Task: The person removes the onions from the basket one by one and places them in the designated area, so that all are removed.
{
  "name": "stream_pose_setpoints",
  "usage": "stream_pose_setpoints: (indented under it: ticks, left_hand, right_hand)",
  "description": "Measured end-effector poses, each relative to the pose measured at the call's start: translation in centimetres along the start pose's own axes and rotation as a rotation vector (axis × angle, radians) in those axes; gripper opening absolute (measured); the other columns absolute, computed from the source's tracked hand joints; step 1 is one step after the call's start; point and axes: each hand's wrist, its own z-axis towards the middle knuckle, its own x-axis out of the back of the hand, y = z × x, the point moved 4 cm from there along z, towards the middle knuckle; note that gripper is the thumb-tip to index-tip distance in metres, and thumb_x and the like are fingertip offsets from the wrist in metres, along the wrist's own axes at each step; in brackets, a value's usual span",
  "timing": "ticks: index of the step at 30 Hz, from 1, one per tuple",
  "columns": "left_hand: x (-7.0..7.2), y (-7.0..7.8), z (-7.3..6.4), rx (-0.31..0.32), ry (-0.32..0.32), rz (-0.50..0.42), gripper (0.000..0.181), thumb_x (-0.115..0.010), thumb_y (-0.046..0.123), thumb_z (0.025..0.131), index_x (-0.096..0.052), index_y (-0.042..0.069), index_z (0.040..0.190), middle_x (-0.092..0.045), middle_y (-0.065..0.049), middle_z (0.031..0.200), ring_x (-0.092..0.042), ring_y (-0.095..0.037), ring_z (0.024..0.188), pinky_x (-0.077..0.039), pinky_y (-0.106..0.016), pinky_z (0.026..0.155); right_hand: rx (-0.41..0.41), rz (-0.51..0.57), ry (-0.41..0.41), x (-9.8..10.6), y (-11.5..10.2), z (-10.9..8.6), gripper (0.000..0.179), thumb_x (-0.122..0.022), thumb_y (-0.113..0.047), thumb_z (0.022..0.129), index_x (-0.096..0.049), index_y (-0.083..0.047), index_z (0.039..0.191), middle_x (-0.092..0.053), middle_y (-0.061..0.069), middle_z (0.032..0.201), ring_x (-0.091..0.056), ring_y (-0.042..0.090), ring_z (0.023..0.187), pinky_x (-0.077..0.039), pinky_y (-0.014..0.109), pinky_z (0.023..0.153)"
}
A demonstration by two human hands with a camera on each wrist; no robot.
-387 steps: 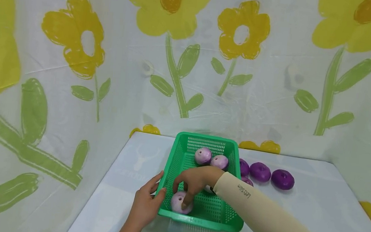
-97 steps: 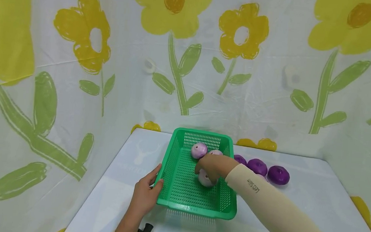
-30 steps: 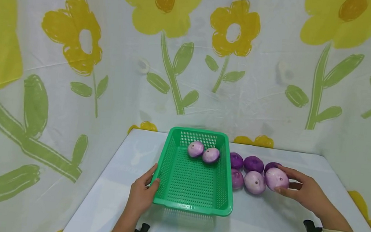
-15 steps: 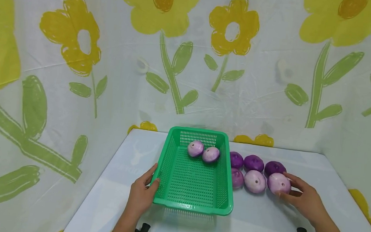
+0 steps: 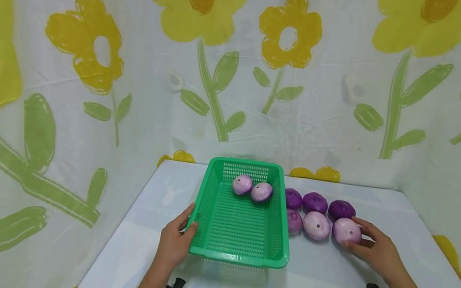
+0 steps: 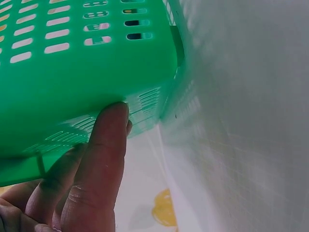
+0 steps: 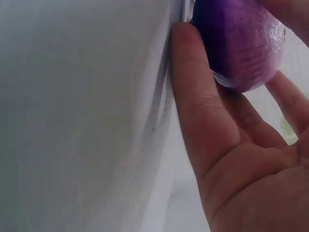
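My left hand grips the left rim of a green plastic basket, thumb on the rim and fingers on the outside. In the left wrist view those fingers lie against the basket's green wall. Two pale purple onions, one left of the other, lie at the basket's far end. To the right, my right hand holds a pale purple onion between thumb and fingers, low at the table. The right wrist view shows its fingers around the onion.
Beside the basket's right wall, dark purple onions form a back row. In front of them are a reddish-purple onion, partly hidden by the basket, and a pale one. A flower-print curtain stands behind the white table.
The right hand has carried an onion out of the basket to the right and lowered it to the front row's right end. The left hand stays on the basket rim.
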Motion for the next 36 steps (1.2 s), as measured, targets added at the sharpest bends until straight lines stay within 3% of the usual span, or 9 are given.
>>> stream_pose_setpoints:
  ticks: [7, 10, 14, 17, 19, 21, 26, 33, 36]
  left_hand:
    - [0.11, -0.11, 0.19, -0.007, -0.002, 0.004, 0.055, -0.065, 0.017, 0.107, -0.05, 0.018, 0.16, -0.065, -0.016, 0.141, -0.07, -0.03, 0.115, -0.058, -0.03, 0.071]
    - [0.19, 0.0, 0.51, -0.012, -0.002, 0.001, 0.055, -0.065, 0.018, 0.107, -0.05, 0.02, 0.16, -0.064, -0.016, 0.142, -0.073, -0.026, 0.108, -0.057, -0.03, 0.07]
    - [0.17, -0.19, 0.47, 0.016, -0.004, -0.004, 0.055, -0.065, 0.019, 0.107, -0.05, 0.024, 0.159, -0.063, -0.017, 0.144, -0.071, -0.017, 0.076, -0.055, -0.03, 0.062]
    - [0.1, -0.46, 0.18, 0.047, -0.015, -0.009, 0.055, -0.065, 0.02, 0.107, -0.05, 0.024, 0.16, -0.061, -0.018, 0.146, -0.067, -0.015, 0.066, -0.054, -0.031, 0.058]
    - [0.04, -0.47, 0.07, 0.046, -0.019, -0.015, 0.055, -0.065, 0.02, 0.107, -0.049, 0.024, 0.16, -0.061, -0.019, 0.146, -0.07, -0.017, 0.07, -0.054, -0.031, 0.059]
    - [0.01, -0.4, 0.19, 0.027, -0.016, -0.013, 0.055, -0.064, 0.02, 0.107, -0.049, 0.023, 0.16, -0.062, -0.018, 0.145, -0.075, -0.021, 0.089, -0.056, -0.031, 0.064]
    - [-0.2, -0.37, 0.28, -0.002, -0.009, -0.027, 0.054, -0.065, 0.019, 0.107, -0.051, 0.024, 0.159, -0.064, -0.014, 0.143, -0.073, -0.027, 0.11, -0.058, -0.03, 0.071]
    - [-0.17, -0.39, 0.16, -0.003, -0.014, -0.027, 0.054, -0.065, 0.019, 0.107, -0.05, 0.023, 0.159, -0.064, -0.013, 0.143, -0.072, -0.027, 0.111, -0.057, -0.03, 0.069]
    - [-0.09, -0.53, -0.06, 0.013, -0.011, -0.014, 0.054, -0.065, 0.021, 0.107, -0.05, 0.024, 0.16, -0.063, -0.013, 0.144, -0.073, -0.025, 0.099, -0.056, -0.031, 0.066]
  right_hand:
    - [-0.018, -0.027, 0.003, -0.47, 0.07, 0.32, 0.099, -0.089, -0.048, 0.085, -0.04, -0.011, 0.163, -0.045, 0.031, 0.155, -0.061, 0.053, 0.123, -0.057, 0.06, 0.088]
    - [-0.016, -0.048, 0.005, -0.59, -0.06, 0.6, 0.099, -0.088, -0.049, 0.086, -0.04, -0.01, 0.163, -0.043, 0.032, 0.157, -0.06, 0.054, 0.123, -0.057, 0.061, 0.088]
    - [-0.035, -0.091, -0.005, -0.88, 0.0, 0.69, 0.1, -0.087, -0.05, 0.086, -0.039, -0.01, 0.164, -0.041, 0.033, 0.158, -0.058, 0.055, 0.124, -0.057, 0.061, 0.087]
    - [-0.034, -0.124, -0.003, -0.96, 0.1, 0.53, 0.101, -0.088, -0.051, 0.085, -0.04, -0.011, 0.164, -0.042, 0.033, 0.156, -0.057, 0.056, 0.124, -0.056, 0.063, 0.088]
    - [-0.011, -0.135, 0.005, -0.87, 0.12, 0.51, 0.101, -0.089, -0.05, 0.084, -0.04, -0.01, 0.163, -0.044, 0.034, 0.155, -0.057, 0.056, 0.124, -0.055, 0.065, 0.09]
    - [0.007, -0.133, 0.018, -0.72, 0.08, 0.53, 0.102, -0.09, -0.049, 0.084, -0.039, -0.011, 0.164, -0.045, 0.033, 0.154, -0.058, 0.056, 0.123, -0.054, 0.066, 0.09]
    - [0.001, -0.137, 0.019, -0.57, 0.46, 0.47, 0.107, -0.09, -0.05, 0.083, -0.034, -0.011, 0.165, -0.047, 0.033, 0.152, -0.056, 0.056, 0.124, -0.054, 0.065, 0.09]
    - [0.024, -0.154, 0.027, -0.7, 0.44, 0.27, 0.108, -0.091, -0.049, 0.081, -0.035, -0.008, 0.164, -0.05, 0.033, 0.148, -0.058, 0.056, 0.123, -0.052, 0.068, 0.09]
    - [0.042, -0.159, 0.026, -0.81, 0.3, 0.23, 0.108, -0.092, -0.049, 0.081, -0.036, -0.008, 0.164, -0.049, 0.032, 0.15, -0.058, 0.056, 0.122, -0.051, 0.07, 0.091]
